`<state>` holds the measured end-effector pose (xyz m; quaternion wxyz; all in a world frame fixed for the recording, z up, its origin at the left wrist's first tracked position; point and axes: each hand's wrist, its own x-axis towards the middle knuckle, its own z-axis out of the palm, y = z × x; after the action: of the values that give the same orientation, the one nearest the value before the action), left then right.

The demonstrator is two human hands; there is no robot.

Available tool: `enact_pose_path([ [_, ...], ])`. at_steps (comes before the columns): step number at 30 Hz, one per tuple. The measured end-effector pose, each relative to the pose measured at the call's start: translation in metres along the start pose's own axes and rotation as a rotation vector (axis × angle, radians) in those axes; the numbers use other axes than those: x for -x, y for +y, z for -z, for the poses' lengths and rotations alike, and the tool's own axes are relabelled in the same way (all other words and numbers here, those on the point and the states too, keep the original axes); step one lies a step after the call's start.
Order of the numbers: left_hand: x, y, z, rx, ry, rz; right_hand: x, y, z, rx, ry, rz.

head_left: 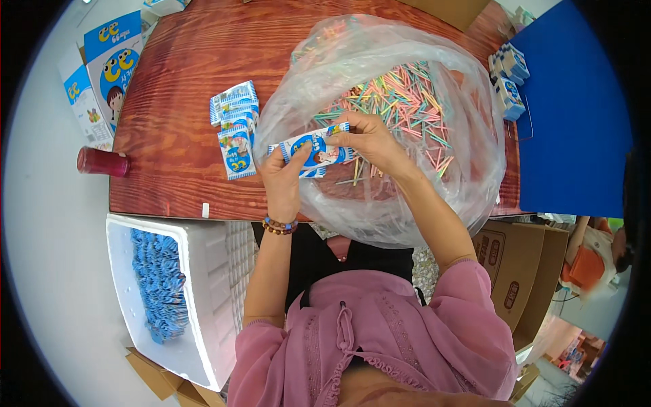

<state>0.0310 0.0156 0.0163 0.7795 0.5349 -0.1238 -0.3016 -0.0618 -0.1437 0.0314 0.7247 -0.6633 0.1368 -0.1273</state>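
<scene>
Both my hands are over the near left part of a large clear plastic bag. Inside the bag lies a heap of thin pink, green, yellow and teal sticks. A flat blue-and-white packet is stretched between my hands. My left hand, with a beaded bracelet at the wrist, grips its left part, thumb on top. At the right end of the packet, my right hand pinches the upper corner. Under it shows part of another similar packet. Left of my hands, several filled packets lie overlapping on the table.
The reddish wooden table bears a red jar at its left edge. Behind stands a blue-and-white carton. A white foam box of blue packets is below left. Packet bundles, a blue panel and a cardboard box are rightward.
</scene>
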Motion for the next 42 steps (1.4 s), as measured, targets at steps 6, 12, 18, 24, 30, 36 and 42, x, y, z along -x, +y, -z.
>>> enact_pose_path([
  [6, 0.016, -0.018, -0.017, 0.149, 0.085, -0.018, 0.021, 0.002, 0.0, -0.105, 0.136, 0.025],
  [12, 0.019, -0.024, -0.026, 0.279, 0.112, -0.025, 0.034, -0.005, 0.014, -0.133, 0.216, 0.124],
  [18, 0.016, -0.032, -0.025, 0.381, 0.1, 0.06, 0.048, -0.014, 0.028, 0.257, 0.04, 0.378],
  [24, 0.02, -0.023, -0.03, 0.403, 0.092, 0.099, 0.047, -0.003, 0.029, 0.073, 0.14, 0.36],
  [30, 0.017, -0.029, -0.026, 0.366, 0.057, 0.066, 0.049, -0.004, 0.023, 0.361, -0.016, 0.401],
  [36, 0.02, -0.025, -0.026, 0.338, 0.064, 0.124, 0.054, -0.012, 0.028, 0.271, 0.011, 0.293],
  [42, 0.021, -0.027, -0.032, 0.39, 0.005, 0.169, 0.051, -0.007, 0.025, 0.429, -0.137, 0.407],
])
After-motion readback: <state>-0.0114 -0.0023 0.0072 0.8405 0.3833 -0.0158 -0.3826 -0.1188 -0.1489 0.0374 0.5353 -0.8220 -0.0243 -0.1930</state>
